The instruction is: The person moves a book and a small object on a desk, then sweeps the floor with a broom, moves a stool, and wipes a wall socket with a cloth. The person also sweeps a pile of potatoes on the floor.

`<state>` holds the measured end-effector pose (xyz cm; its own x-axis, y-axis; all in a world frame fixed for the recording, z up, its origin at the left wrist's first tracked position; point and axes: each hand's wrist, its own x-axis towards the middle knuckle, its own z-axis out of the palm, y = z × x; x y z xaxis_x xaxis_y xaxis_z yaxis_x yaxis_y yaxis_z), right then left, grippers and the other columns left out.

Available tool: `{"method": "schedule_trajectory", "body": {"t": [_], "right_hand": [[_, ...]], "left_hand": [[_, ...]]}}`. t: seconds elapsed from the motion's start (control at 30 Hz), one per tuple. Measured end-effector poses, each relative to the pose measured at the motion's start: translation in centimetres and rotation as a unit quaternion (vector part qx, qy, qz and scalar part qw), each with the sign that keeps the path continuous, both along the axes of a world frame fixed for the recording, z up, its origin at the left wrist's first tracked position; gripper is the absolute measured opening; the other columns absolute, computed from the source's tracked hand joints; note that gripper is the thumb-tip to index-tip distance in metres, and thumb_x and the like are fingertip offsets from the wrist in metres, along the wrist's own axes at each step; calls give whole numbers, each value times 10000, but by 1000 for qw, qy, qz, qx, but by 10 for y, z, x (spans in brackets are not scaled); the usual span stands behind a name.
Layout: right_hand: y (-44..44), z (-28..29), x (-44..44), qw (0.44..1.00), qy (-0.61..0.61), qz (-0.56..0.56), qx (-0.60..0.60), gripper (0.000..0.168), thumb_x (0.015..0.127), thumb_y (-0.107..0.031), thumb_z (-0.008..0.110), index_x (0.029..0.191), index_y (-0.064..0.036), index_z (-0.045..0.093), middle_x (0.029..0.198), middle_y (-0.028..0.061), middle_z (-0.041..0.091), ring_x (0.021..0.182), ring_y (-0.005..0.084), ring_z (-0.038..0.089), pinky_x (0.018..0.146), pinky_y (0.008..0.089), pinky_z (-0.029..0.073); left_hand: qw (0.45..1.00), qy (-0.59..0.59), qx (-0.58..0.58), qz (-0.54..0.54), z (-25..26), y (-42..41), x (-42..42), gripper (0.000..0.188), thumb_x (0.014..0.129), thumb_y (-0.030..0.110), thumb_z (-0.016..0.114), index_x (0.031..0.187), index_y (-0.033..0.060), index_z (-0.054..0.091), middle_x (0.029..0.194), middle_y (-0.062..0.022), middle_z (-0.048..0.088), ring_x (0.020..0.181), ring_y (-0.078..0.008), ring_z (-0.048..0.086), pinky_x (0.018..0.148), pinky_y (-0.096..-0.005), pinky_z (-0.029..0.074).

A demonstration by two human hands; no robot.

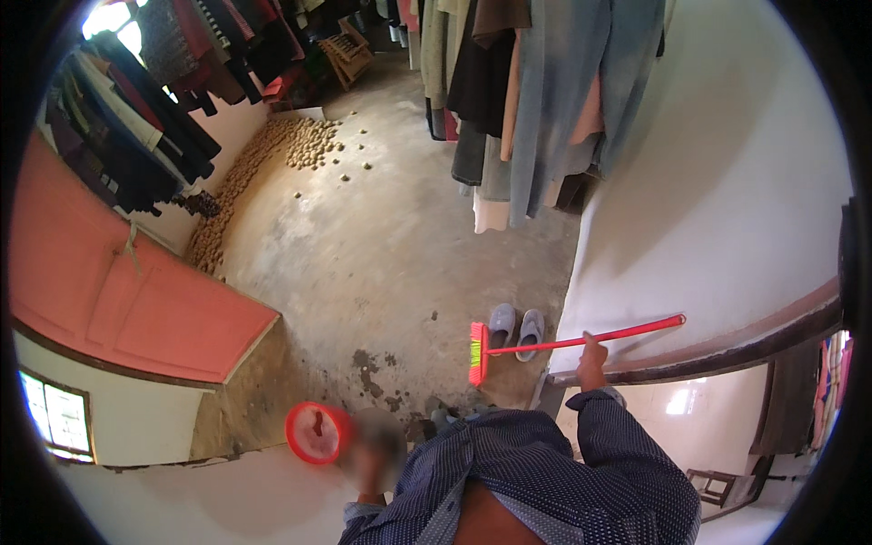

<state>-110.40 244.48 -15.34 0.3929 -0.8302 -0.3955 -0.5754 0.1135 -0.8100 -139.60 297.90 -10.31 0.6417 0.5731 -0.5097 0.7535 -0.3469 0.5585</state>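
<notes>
A red broom [586, 343] with red and yellow-green bristles is held out by my right hand [592, 357], which grips the handle near the white wall. The broom head [479, 353] is left of a pair of grey slippers [502, 325], and the handle crosses over them. My left hand [371, 470] hangs low, beside a red bucket [344, 433] with whitish, foamy content. A blurred patch covers part of the left hand and what is by it, so its grip cannot be told.
Clothes [531, 102] hang at upper right and more garments [122, 129] at upper left. Potatoes or similar round produce [310, 144] lie along the left wall, several loose on the concrete floor [340, 252]. A pink-red door [136, 272] stands left; a doorway with a sill [640, 372] is right.
</notes>
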Motion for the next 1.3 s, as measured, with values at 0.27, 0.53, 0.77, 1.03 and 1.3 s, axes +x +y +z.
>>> {"method": "schedule_trajectory", "body": {"t": [0.27,0.53,0.77,1.03,1.3], "right_hand": [[46,-19,-17,982,-18,160,99,234,776,-229,741,776,-17,642,548,23,499,421,146,442,387,321,325],[97,-1,-27,944,33,262,199,147,818,-186,697,859,-72,614,563,1,479,423,112,442,358,273,330],[112,-25,-44,879,28,472,62,77,834,-138,603,765,-107,607,583,13,508,455,162,485,416,316,360],[137,-2,-107,878,88,457,-110,234,767,-226,596,703,-9,657,732,173,668,632,307,656,577,446,493],[120,34,-265,966,174,189,34,262,740,-241,626,854,-32,734,796,168,708,742,305,689,703,416,538]], "left_hand": [[999,-33,34,12,-25,-14,-9,412,789,411,681,1021,72,652,870,-94,641,778,-296,616,724,-420,508],[993,-11,83,83,7,-18,-23,454,655,232,702,1072,56,676,975,-202,697,958,-353,667,862,-441,504],[990,-123,24,-58,-66,14,-37,461,772,349,693,1110,36,675,1012,-206,689,945,-392,647,824,-482,495],[959,10,62,-277,-31,35,69,448,707,240,688,1074,-17,670,982,-218,691,915,-385,656,802,-475,505],[909,-2,44,-416,13,29,140,444,642,130,684,1038,-71,665,951,-230,693,884,-379,664,780,-469,514]]}}
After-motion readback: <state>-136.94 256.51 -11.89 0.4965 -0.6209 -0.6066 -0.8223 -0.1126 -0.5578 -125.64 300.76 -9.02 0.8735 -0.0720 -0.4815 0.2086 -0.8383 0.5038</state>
